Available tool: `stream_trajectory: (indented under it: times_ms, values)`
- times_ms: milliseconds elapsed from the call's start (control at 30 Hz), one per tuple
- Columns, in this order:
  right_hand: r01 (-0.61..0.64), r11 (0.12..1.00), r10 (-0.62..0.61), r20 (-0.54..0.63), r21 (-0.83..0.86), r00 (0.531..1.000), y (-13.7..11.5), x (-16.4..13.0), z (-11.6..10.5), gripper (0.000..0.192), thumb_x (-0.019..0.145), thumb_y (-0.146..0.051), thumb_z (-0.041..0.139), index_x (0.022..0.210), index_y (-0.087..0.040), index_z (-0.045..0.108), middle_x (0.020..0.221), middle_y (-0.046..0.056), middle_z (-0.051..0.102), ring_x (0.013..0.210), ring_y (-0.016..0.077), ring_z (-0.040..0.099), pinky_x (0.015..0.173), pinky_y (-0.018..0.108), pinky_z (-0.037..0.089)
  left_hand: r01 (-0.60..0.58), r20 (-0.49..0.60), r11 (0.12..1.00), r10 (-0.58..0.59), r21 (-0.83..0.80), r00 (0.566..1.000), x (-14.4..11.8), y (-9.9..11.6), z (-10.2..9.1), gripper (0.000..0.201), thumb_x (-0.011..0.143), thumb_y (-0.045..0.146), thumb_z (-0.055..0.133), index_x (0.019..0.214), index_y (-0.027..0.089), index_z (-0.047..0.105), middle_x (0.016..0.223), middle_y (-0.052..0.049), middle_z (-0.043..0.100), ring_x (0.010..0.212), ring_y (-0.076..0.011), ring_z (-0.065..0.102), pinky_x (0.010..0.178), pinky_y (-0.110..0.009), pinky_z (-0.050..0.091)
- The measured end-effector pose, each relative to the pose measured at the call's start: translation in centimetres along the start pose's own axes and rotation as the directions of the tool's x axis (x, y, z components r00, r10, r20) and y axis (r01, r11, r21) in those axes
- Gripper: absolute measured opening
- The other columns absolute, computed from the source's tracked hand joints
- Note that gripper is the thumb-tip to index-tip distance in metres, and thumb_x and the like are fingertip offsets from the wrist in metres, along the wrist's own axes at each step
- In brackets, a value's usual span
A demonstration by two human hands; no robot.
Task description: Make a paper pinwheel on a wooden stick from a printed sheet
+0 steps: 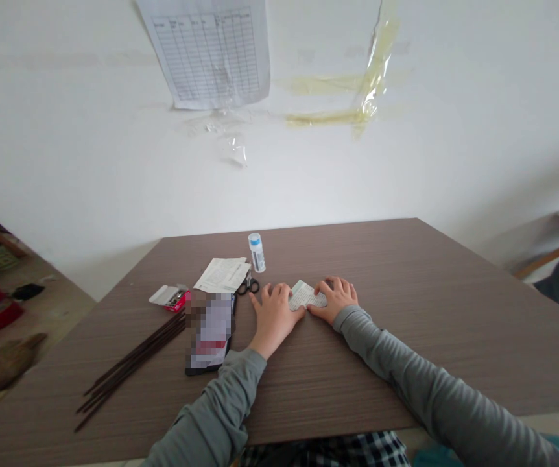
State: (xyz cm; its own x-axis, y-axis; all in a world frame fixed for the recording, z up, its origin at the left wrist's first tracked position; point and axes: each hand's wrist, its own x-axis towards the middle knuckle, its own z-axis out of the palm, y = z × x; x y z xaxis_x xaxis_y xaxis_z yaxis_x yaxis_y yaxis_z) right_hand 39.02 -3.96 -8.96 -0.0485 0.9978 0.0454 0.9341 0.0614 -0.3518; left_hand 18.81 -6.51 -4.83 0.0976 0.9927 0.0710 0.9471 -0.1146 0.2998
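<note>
Both hands are lying flat on the brown wood-grain tabletop, and they are pressing a small folded piece of printed paper between them. The left hand is covering the paper's left edge with spread fingers, and the right hand is holding down its right edge, so neither grip is closed around anything; the fingers are open and only pushing down, probably to keep the fold flat and stop the sheet from sliding. Just left of the left hand, black-handled scissors are lying beside a stack of white printed sheets. Beyond the hands a small white glue bottle with a blue cap is standing upright. Farther left, a bundle of thin dark brown sticks is resting.
</note>
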Motion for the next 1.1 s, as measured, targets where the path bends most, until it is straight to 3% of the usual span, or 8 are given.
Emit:
stream_trajectory:
  times_ms: [167,433,733,933,1100]
  values:
    - [-0.046,0.999,0.045,0.059,0.015,0.997,0.2,0.7,-0.3,0.045,0.106,-0.055,0.094,0.149,-0.041,0.092,0.190,0.010,0.067,0.185,0.0472,0.051,0.156,0.071,0.034,0.021,0.035,0.999,-0.020,-0.025,0.999,0.0,0.1,-0.6,0.033,0.113,0.032,0.093,0.146,0.033,0.090,0.179,-0.015,0.082,0.182,-0.0567,0.058,0.152,-0.099,0.035]
    - [-0.029,0.999,0.026,0.071,0.045,0.997,2.0,1.5,-0.4,0.046,0.104,-0.050,0.095,0.150,-0.047,0.095,0.191,0.008,0.068,0.184,0.0514,0.049,0.148,0.073,0.046,0.057,0.068,0.998,-0.055,-0.024,0.996,-0.4,-0.2,-1.2,0.040,0.117,0.025,0.086,0.156,0.033,0.090,0.195,-0.011,0.073,0.190,-0.0525,0.052,0.156,-0.097,0.029]
    - [-0.004,0.999,0.000,0.097,0.038,0.995,3.4,1.8,-0.7,0.049,0.105,-0.041,0.094,0.152,-0.052,0.097,0.192,0.006,0.068,0.184,0.0527,0.049,0.144,0.074,0.050,0.049,0.062,0.999,-0.049,0.008,0.997,-0.8,-2.4,-1.4,0.036,0.119,0.023,0.080,0.150,0.037,0.092,0.197,-0.007,0.071,0.193,-0.0500,0.048,0.155,-0.098,0.030]
    - [0.024,1.000,-0.026,0.103,0.015,0.994,4.1,2.0,-1.0,0.053,0.105,-0.035,0.091,0.154,-0.055,0.097,0.192,0.004,0.070,0.183,0.0529,0.052,0.142,0.076,0.054,0.036,0.058,0.999,-0.037,0.024,0.998,-1.1,-3.3,-1.4,0.035,0.118,0.020,0.078,0.145,0.035,0.095,0.206,-0.008,0.061,0.196,-0.0531,0.044,0.152,-0.102,0.032]
    - [0.041,0.999,-0.044,0.149,0.025,0.988,4.6,2.2,-1.5,0.058,0.106,-0.033,0.088,0.157,-0.057,0.095,0.195,0.002,0.068,0.185,0.0531,0.050,0.143,0.077,0.054,0.036,0.037,0.999,-0.037,0.030,0.999,-1.4,-4.3,-1.8,0.039,0.118,0.016,0.075,0.143,0.037,0.096,0.206,-0.008,0.061,0.196,-0.0548,0.045,0.150,-0.103,0.034]
